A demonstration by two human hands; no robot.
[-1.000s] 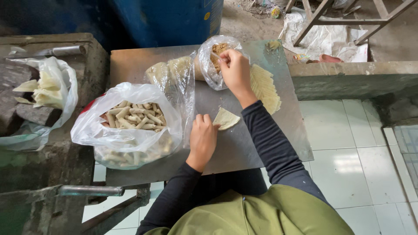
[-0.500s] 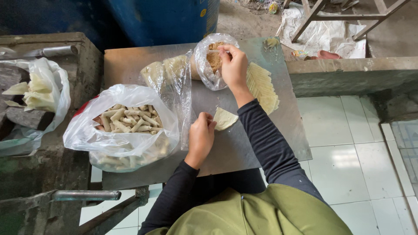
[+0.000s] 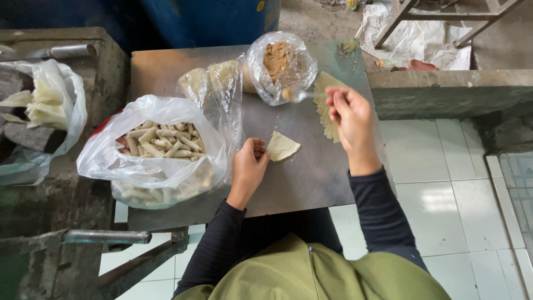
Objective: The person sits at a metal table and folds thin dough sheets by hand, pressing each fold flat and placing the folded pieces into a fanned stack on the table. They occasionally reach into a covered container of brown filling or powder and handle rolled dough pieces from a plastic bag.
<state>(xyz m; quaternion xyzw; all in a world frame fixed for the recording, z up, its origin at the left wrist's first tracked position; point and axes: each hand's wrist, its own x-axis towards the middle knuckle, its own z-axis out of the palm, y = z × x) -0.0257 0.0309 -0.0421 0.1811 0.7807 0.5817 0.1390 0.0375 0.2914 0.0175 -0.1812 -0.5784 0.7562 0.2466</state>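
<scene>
**While right hand lifts a loaded spoon, left hand pins the wrapper**

Landmark: the metal tabletop (image 3: 311,178), grey sheet, scuffed, with the person sitting at its near edge.

- Wrapper (image 3: 282,146): small pale-yellow dough piece, roughly triangular, lying flat near the middle of the tabletop. Thin, matte, edges slightly uneven. Nothing on it.
- Left hand (image 3: 248,169): fingers curled, fingertips touching the wrapper's left edge and holding it down on the tabletop. Not gripping anything else.
- Right hand (image 3: 351,119): fingers pinched narrow around the handle of a spoon (image 3: 300,95), raised above the tabletop's far-right part. Spoon bowl points left and carries a small lump of light brown filling.
- Filling bag (image 3: 280,66): clear plastic, open at the top, at the far edge of the tabletop; brown crumbly filling inside. Spoon bowl is right at the bag's near rim; touching or not, I cannot tell.
- Wrapper stack (image 3: 327,108): pale-yellow sheets fanned out on the tabletop's right side, partly hidden under the right hand.
- Rolls bag (image 3: 152,155): large clear/white plastic bag on the tabletop's left side, overhanging its left edge, full of short pale rolled sticks.
- Between the rolls bag and the filling bag: another clear bag (image 3: 214,83) with pale lumps, contents not clear.
- Off the tabletop to the left: white bag (image 3: 44,105) holding pale scraps, on a dark concrete ledge.
- Beyond the far edge: blue drum (image 3: 216,19).
</scene>
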